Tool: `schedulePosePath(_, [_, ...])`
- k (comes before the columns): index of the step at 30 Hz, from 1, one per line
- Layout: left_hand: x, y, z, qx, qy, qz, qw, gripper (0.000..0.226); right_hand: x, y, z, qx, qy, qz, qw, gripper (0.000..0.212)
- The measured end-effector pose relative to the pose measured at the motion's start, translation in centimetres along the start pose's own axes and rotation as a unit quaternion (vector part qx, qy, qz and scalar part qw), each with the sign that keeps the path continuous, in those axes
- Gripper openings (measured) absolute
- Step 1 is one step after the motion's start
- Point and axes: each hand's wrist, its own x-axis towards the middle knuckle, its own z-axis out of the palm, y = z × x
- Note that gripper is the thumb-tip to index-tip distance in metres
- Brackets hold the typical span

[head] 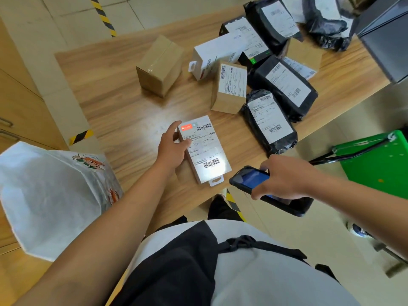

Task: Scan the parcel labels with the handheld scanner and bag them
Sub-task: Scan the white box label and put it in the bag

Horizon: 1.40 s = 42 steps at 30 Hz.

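Near the desk (114,102) edge, the left hand (173,146) grips a white labelled box (204,149) by its left side; the right hand (284,176) is wrapped around the handheld scanner (249,180), just right of the box.

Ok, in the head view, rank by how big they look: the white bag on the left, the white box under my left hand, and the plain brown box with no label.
1. white bag, clearly largest, though nearest the camera.
2. white box and plain brown box: too similar to rank; the brown one lies farther away.
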Motion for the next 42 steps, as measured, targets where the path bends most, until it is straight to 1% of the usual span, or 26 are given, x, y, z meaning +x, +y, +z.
schedulePosePath(6, [-0.1, 0.3, 0.0, -0.015, -0.012, -0.013, 1.000, 0.063, -0.5, 0.4, 0.2, 0.003, -0.005, 0.009, 1.000, 0.059])
schedulePosePath(8, [0.0, 0.7, -0.3, 0.000, -0.029, -0.019, 0.999, 0.064, -0.6, 0.7, 0.2, 0.025, -0.014, 0.016, 0.999, 0.064])
schedulePosePath(10, [0.4, 1.4, -0.7, 0.026, -0.064, -0.037, 0.997, 0.067, -0.9, 0.9, 0.1, 0.071, -0.024, 0.016, 0.997, 0.074])
schedulePosePath(12, [0.6, 2.3, -1.3, 0.061, -0.106, -0.053, 0.991, 0.072, -1.1, 1.2, 0.2, 0.130, -0.029, 0.017, 0.991, 0.077])
schedulePosePath(14, [0.6, 3.0, -2.0, 0.105, -0.131, -0.048, 0.985, 0.075, -1.4, 1.4, 0.3, 0.207, -0.027, 0.027, 0.978, 0.079])
schedulePosePath(16, [0.1, 3.3, -2.5, 0.147, -0.125, -0.027, 0.981, 0.072, -1.7, 1.3, 0.5, 0.284, -0.025, 0.034, 0.958, 0.082])
schedulePosePath(18, [-0.8, 2.7, -2.6, 0.214, -0.082, 0.024, 0.973, 0.063, -2.0, 0.9, 0.9, 0.363, -0.021, 0.038, 0.931, 0.086])
schedulePosePath(19, [-1.4, 2.3, -2.7, 0.273, -0.062, 0.054, 0.958, 0.059, -2.1, 0.6, 1.1, 0.400, -0.016, 0.042, 0.916, 0.082])
schedulePosePath(20, [-2.2, 1.6, -2.8, 0.337, -0.047, 0.075, 0.937, 0.061, -2.2, 0.3, 1.5, 0.433, -0.010, 0.044, 0.900, 0.072])
schedulePosePath(22, [-4.3, 0.2, -3.0, 0.432, -0.026, 0.082, 0.898, 0.078, -2.1, -0.4, 2.1, 0.495, 0.011, 0.041, 0.868, 0.041])
schedulePosePath(23, [-5.4, -0.5, -3.1, 0.467, -0.016, 0.080, 0.881, 0.089, -2.1, -0.8, 2.4, 0.529, 0.024, 0.038, 0.848, 0.029])
schedulePosePath(25, [-7.3, -1.8, -3.1, 0.511, -0.003, 0.074, 0.857, 0.106, -1.8, -1.5, 2.9, 0.576, 0.049, 0.028, 0.815, 0.019])
schedulePosePath(27, [-8.7, -2.8, -2.6, 0.518, 0.011, 0.060, 0.853, 0.113, -1.7, -2.4, 3.2, 0.603, 0.069, 0.022, 0.795, 0.019])
schedulePosePath(29, [-9.3, -3.1, -2.0, 0.511, 0.034, 0.053, 0.857, 0.114, -1.5, -3.3, 3.4, 0.613, 0.076, 0.014, 0.786, 0.024])
schedulePosePath(33, [-9.2, -2.5, -2.6, 0.492, 0.046, 0.051, 0.868, 0.113, -0.9, -5.1, 3.6, 0.609, 0.060, -0.012, 0.791, 0.021])
schedulePosePath(37, [-10.0, -2.7, -5.4, 0.441, 0.075, 0.005, 0.894, 0.110, 0.2, -7.0, 3.2, 0.598, 0.058, -0.054, 0.798, 0.022])
schedulePosePath(38, [-10.4, -2.9, -6.4, 0.425, 0.090, -0.007, 0.901, 0.108, 0.5, -7.5, 3.0, 0.589, 0.056, -0.065, 0.804, 0.028])
schedulePosePath(42, [-12.4, -4.1, -11.1, 0.355, 0.191, -0.049, 0.914, 0.103, 1.4, -10.0, 2.1, 0.556, 0.031, -0.107, 0.824, 0.070])
